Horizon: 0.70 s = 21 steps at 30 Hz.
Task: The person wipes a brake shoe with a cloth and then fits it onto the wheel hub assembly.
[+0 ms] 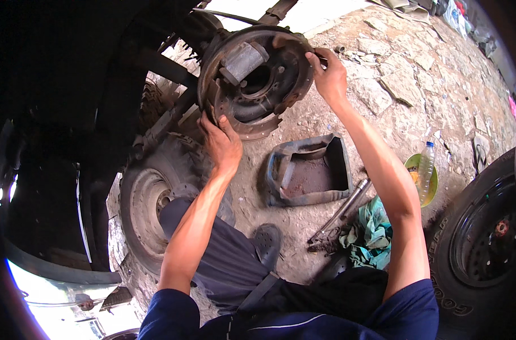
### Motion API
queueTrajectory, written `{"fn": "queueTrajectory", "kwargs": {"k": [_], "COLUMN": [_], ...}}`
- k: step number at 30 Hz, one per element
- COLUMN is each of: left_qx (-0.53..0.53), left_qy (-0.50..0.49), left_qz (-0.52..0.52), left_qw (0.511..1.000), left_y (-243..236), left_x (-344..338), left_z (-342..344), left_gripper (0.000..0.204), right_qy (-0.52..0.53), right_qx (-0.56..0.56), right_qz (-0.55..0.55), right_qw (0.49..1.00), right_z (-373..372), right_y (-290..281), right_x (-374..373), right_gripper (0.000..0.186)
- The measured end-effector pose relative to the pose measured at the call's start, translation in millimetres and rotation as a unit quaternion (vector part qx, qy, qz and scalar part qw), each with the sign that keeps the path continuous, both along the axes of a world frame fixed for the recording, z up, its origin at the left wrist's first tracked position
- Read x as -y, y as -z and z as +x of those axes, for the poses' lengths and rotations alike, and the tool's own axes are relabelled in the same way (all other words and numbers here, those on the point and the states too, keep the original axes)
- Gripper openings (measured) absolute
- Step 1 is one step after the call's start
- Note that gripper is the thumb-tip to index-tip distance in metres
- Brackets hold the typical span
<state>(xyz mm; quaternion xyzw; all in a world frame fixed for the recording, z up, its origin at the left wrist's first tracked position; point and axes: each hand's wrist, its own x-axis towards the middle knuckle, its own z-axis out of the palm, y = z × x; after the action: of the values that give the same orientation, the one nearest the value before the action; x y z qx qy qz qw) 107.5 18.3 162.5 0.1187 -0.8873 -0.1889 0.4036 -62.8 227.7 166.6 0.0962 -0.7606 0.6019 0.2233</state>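
The left hand (223,146) grasps the drum (269,103) at its lower-left rim; the right hand (331,79) grips its right edge. The drum is beyond the cut can (341,163) on the ground (250,181).

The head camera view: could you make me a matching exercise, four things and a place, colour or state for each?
1. Left hand
2. Clear bottle
3. Green cloth
4. Cut-open container

A. Crumpled
B. Brown inside
C. At the edge of the round metal part
D. Topped with a blue cap

Pairs: 1-C, 2-D, 3-A, 4-B
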Motion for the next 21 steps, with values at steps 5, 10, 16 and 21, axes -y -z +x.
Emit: {"fn": "queueTrajectory", "kwargs": {"k": [5,10,16,21], "left_qx": [0.004,-0.013,-0.046,-0.08], "left_qy": [-0.001,-0.015,-0.019,-0.015], "left_qz": [-0.016,-0.035,-0.049,-0.082], "left_qw": [1.0,0.999,0.998,0.993], "left_y": [3.0,3.0,-1.6,-1.4], "left_x": [4.6,7.2,1.9,3.4], "left_z": [-4.6,-4.6,-4.4,-10.2], "left_gripper": [0.058,0.056,0.053,0.052], "right_qy": [0.001,0.009,0.002,-0.004], "right_qx": [0.02,0.003,0.005,0.004], "right_qz": [-0.032,-0.036,-0.026,-0.026], "right_qw": [0.999,0.999,1.0,1.0], "right_z": [-9.8,-11.2,-5.4,-4.6], "right_y": [27.1,17.9,11.5,10.0], "right_x": [-16.2,-7.3,-2.8,-3.9], "right_gripper": [0.03,0.027,0.027,0.027]}}
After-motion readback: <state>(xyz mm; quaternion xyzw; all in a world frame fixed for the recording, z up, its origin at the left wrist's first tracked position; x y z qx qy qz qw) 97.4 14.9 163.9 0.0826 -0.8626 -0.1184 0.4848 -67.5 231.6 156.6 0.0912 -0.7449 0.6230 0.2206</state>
